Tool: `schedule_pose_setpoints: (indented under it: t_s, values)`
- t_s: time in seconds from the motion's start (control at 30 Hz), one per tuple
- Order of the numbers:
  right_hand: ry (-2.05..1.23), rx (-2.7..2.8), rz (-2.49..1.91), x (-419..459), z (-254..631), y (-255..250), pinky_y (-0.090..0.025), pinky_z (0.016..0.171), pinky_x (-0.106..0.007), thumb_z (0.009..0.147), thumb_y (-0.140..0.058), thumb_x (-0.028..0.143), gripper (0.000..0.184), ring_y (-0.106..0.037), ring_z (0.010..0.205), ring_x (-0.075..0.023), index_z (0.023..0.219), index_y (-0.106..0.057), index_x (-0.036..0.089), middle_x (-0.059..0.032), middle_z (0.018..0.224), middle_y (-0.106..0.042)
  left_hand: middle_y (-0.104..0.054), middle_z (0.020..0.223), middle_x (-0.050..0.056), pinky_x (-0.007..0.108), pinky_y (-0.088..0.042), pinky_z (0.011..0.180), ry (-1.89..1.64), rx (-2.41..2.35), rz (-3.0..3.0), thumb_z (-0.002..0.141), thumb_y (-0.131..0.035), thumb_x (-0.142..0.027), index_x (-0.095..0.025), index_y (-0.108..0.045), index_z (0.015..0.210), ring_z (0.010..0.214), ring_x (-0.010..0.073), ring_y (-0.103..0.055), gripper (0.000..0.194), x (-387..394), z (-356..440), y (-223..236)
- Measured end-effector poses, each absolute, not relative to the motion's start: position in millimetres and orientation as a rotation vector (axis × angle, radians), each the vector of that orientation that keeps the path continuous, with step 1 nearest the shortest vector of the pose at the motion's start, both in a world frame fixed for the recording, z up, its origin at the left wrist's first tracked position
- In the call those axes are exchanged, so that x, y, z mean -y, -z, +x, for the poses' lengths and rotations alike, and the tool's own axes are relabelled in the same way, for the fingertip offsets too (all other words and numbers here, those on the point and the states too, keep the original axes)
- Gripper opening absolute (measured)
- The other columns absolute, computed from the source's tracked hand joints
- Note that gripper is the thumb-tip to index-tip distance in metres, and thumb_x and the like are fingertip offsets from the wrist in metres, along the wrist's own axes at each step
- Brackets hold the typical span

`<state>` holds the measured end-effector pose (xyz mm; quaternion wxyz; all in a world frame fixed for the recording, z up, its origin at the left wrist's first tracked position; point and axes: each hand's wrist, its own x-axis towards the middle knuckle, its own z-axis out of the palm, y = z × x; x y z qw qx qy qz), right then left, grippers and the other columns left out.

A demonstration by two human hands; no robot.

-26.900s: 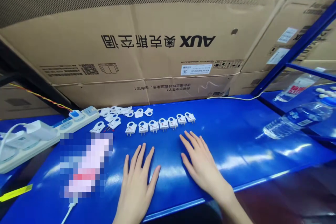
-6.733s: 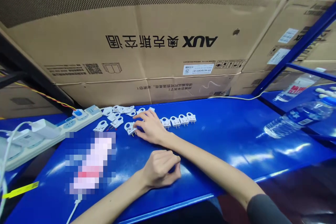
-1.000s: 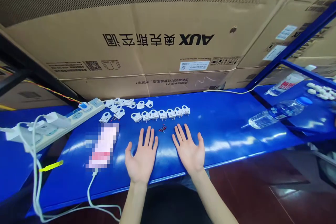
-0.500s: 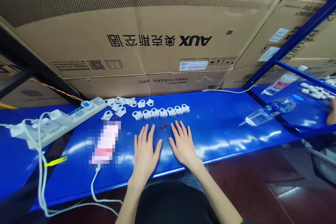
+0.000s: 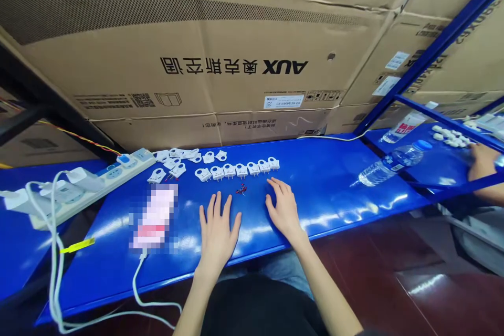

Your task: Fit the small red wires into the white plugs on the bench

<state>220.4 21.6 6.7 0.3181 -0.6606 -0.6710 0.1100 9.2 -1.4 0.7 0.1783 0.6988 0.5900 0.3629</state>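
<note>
My left hand [image 5: 218, 231] lies palm down on the blue table [image 5: 326, 189], its fingers spread and nothing in it. Over to the right, my right hand [image 5: 284, 209] is above or on the table with fingers slightly bent and apart, holding nothing. Between and just beyond my hands is a small cluster of red and dark parts [image 5: 241, 189], too small to name. Behind it stands a row of several white two-pin plugs with ring-shaped tops [image 5: 241, 169]. More white ringed pieces [image 5: 177, 156] lie in a loose pile at the back left.
A white power strip [image 5: 118, 170] with plugs runs along the left, beside a blurred-out phone-like item [image 5: 154, 215] on a white cable. Two plastic bottles, one a blue-capped bottle [image 5: 394, 164], lie right. Another person's hand [image 5: 483, 161] is beside white pieces [image 5: 451, 136]. Cardboard [image 5: 236, 21] stands behind.
My right hand has moved right, away from the red parts, and its fingers have bent a little. My left hand stays nearly in place. The view has turned slightly right, showing more of the other person's arm.
</note>
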Motion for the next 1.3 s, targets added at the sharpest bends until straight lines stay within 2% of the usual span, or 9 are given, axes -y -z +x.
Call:
schedule_pose_setpoints:
  t_s: [0.17,0.3,0.4,0.53,0.67,0.8,1.0,1.17,1.3]
  values:
    - [-0.213,1.741,-1.828,-54,261,-13,-0.045,0.109,-0.054,0.097,-0.041,0.026,0.053,-0.047,0.135,-0.0332,0.148,-0.050,0.015,-0.0182,0.147,-0.052,-0.047,0.159,0.016,0.068,-0.008,0.125,-1.007,-1.694,1.970,0.095,-0.060,-0.045,-0.024,-0.062,0.138,0.152,0.0416,-0.033,0.048,0,10,-3]
    - [-0.202,1.858,-1.882,-80,274,-16,-0.047,0.104,-0.056,0.096,-0.041,0.022,0.055,-0.049,0.131,-0.0371,0.151,-0.047,0.015,-0.0196,0.147,-0.051,-0.060,0.140,0.018,0.071,-0.024,0.118,-0.957,-1.800,1.999,0.096,-0.056,-0.044,-0.023,-0.068,0.126,0.137,0.0436,-0.047,0.039,-12,11,-13]
    - [-0.192,1.953,-1.911,-91,276,-17,-0.047,0.101,-0.056,0.097,-0.043,0.021,0.055,-0.048,0.131,-0.0393,0.151,-0.046,0.016,-0.0202,0.149,-0.050,-0.069,0.119,0.014,0.061,-0.041,0.107,-0.911,-1.727,2.053,0.097,-0.055,-0.042,-0.024,-0.067,0.126,0.115,0.0377,-0.060,0.037,-31,12,-23]
    - [-0.165,2.065,-1.935,-100,282,-23,-0.048,0.099,-0.051,0.096,-0.049,0.022,0.044,-0.051,0.128,-0.0386,0.140,-0.055,0.016,-0.0201,0.147,-0.051,-0.070,0.108,0.008,0.046,-0.049,0.097,-0.861,-1.541,2.170,0.097,-0.055,-0.037,-0.027,-0.070,0.119,0.103,0.0298,-0.062,0.029,-57,20,-31]
    - [-0.136,2.174,-1.928,-104,293,-30,-0.049,0.093,-0.043,0.095,-0.055,0.022,0.032,-0.057,0.117,-0.0340,0.126,-0.062,0.019,-0.0171,0.136,-0.059,-0.070,0.100,0.008,0.042,-0.050,0.092,-0.833,-1.421,2.273,0.094,-0.056,-0.031,-0.026,-0.071,0.109,0.098,0.0275,-0.062,0.022,-71,32,-27]
    - [-0.126,2.231,-1.913,-93,301,-32,-0.049,0.089,-0.041,0.095,-0.051,0.017,0.027,-0.059,0.111,-0.0330,0.119,-0.063,0.018,-0.0172,0.124,-0.065,-0.072,0.096,0.008,0.042,-0.049,0.089,-0.832,-1.395,2.318,0.095,-0.054,-0.030,-0.025,-0.071,0.098,0.094,0.0271,-0.062,0.019,-67,38,-17]
    - [-0.217,2.292,-1.780,-51,307,-26,-0.049,0.095,-0.045,0.093,-0.047,0.013,0.030,-0.057,0.120,-0.0330,0.117,-0.064,0.019,-0.0142,0.133,-0.065,-0.077,0.104,0.007,0.043,-0.048,0.090,-0.935,-1.437,2.287,0.097,-0.052,-0.029,-0.025,-0.072,0.099,0.099,0.0272,-0.064,0.021,-51,30,-10]
    - [-0.346,2.326,-1.503,-31,296,-16,-0.044,0.113,-0.049,0.094,-0.063,0.033,0.031,-0.047,0.141,-0.0315,0.123,-0.064,0.022,-0.0109,0.150,-0.056,-0.077,0.100,0.006,0.042,-0.050,0.092,-1.095,-1.451,2.203,0.096,-0.054,-0.031,-0.024,-0.073,0.100,0.097,0.0252,-0.067,0.020,-48,24,-7]
    - [-0.400,2.273,-1.348,-32,275,-10,-0.043,0.115,-0.053,0.096,-0.063,0.043,0.031,-0.050,0.140,-0.0323,0.119,-0.067,0.022,-0.0123,0.146,-0.059,-0.078,0.100,0.004,0.036,-0.055,0.088,-1.204,-1.415,2.087,0.094,-0.056,-0.031,-0.023,-0.071,0.102,0.091,0.0204,-0.070,0.019,-50,29,-8]
